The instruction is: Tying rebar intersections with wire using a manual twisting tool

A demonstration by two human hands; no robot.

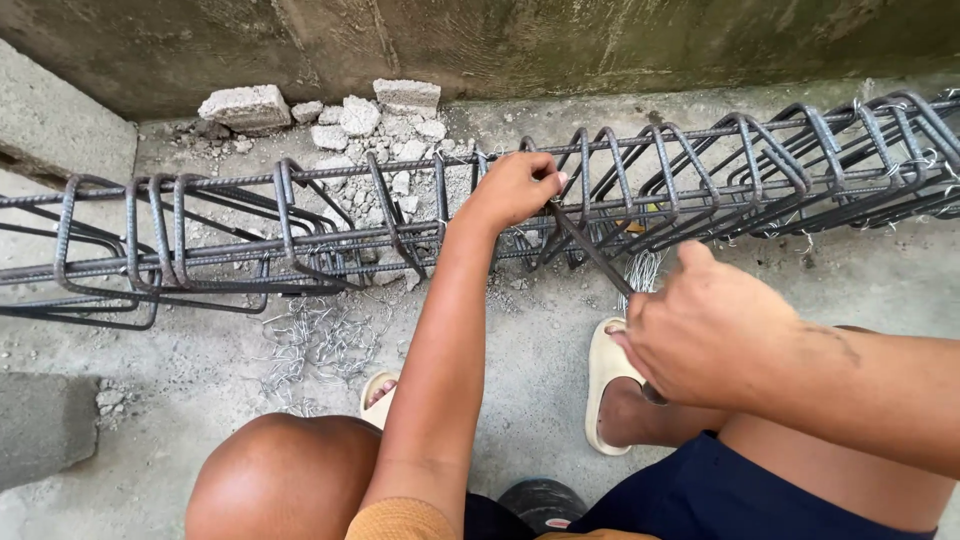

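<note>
A rough concrete floor (520, 350) runs up to a stained concrete wall (500, 40), and on it lies a long rebar cage (300, 215), stretching from the left edge of the view to the right, made of straight bars ringed by many bent stirrups (680, 170). The left hand (515, 185) reaches forward over the person's knee and is curled closed on the top bar of the cage near its middle, fingers wrapped down over the steel where a stirrup meets it. The right hand (705, 335) is nearer the body, just in front of the cage and lower right of the left hand, well apart from it; its fingers are folded shut around the handle end of a thin dark metal hook tool (590, 250), whose shaft slants up and left to the spot right beside the left hand. Just behind the tool hangs a small bundle of thin tie wire (640, 270). Below the hands a pale sandal (605, 370) sits on the right foot, and the toes of the other foot show beside the left forearm. Loose cut wire pieces (315, 345) are scattered on the floor left of the feet, a heap of broken concrete rubble (350, 120) lies against the wall behind the cage, and a grey block (40, 425) sits at the lower left
</note>
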